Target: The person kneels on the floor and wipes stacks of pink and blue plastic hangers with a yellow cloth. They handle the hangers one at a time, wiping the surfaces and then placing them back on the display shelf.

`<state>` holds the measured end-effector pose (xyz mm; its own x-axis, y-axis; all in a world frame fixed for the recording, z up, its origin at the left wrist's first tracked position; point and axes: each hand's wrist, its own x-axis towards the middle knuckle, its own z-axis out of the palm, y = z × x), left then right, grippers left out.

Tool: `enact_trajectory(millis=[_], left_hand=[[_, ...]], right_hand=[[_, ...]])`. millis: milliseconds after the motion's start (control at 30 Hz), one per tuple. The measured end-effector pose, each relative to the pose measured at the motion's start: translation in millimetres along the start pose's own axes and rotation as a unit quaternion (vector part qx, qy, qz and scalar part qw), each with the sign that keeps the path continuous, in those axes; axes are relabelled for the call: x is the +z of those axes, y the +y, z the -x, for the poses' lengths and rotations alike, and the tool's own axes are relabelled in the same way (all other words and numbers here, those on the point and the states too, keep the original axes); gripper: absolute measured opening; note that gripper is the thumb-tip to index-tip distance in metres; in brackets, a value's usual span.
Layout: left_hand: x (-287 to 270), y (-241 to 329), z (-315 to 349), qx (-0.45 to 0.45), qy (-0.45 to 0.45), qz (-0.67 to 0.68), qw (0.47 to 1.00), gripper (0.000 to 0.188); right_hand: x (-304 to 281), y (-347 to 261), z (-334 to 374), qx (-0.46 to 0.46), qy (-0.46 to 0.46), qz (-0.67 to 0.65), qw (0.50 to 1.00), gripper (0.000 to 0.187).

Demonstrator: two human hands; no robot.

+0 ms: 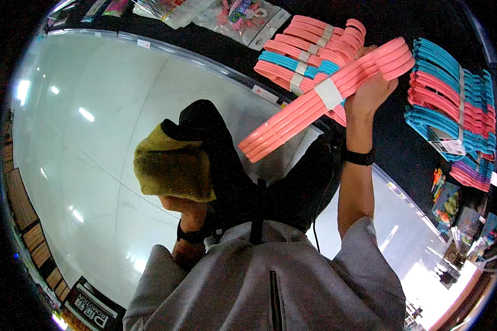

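My right hand (373, 95) grips one end of a banded bundle of pink plastic hangers (292, 118). A white paper band wraps the bundle's middle, and its long straight part slants down to the left, above my legs. Part of my fingers is hidden behind it. Over my left hand (181, 206) lies a folded olive-yellow cloth (174, 165); the hand holds it from below, with most fingers covered. Just behind the lifted bundle, more banded pink and blue hangers (292, 52) lie piled on the black shelf (389, 135).
To the right stands a tall stack of blue and pink hangers (453, 94). Clear plastic packets (237, 19) lie at the shelf's far left part. Small colourful goods (447, 204) sit at the lower right. A pale, shiny floor (94, 132) spreads to the left.
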<state>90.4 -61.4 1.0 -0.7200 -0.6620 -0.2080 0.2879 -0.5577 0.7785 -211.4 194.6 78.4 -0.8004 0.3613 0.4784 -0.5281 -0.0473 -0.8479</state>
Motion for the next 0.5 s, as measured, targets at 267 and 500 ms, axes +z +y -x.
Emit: enact_trajectory(millis=[267,500], left_hand=[[119.5,-7.9,-7.6,0.174,-0.154,-0.501,0.833,0.025],[98.7,-29.6,-16.6,0.158,-0.123,-0.364,0.91,0.028]], right_hand=[[27.9,-15.7,41.9,-0.06,0.028,0.101,0.993,0.031],[15.4,-13.9,35.6,-0.11,0.0,0.104,0.988,0.029]])
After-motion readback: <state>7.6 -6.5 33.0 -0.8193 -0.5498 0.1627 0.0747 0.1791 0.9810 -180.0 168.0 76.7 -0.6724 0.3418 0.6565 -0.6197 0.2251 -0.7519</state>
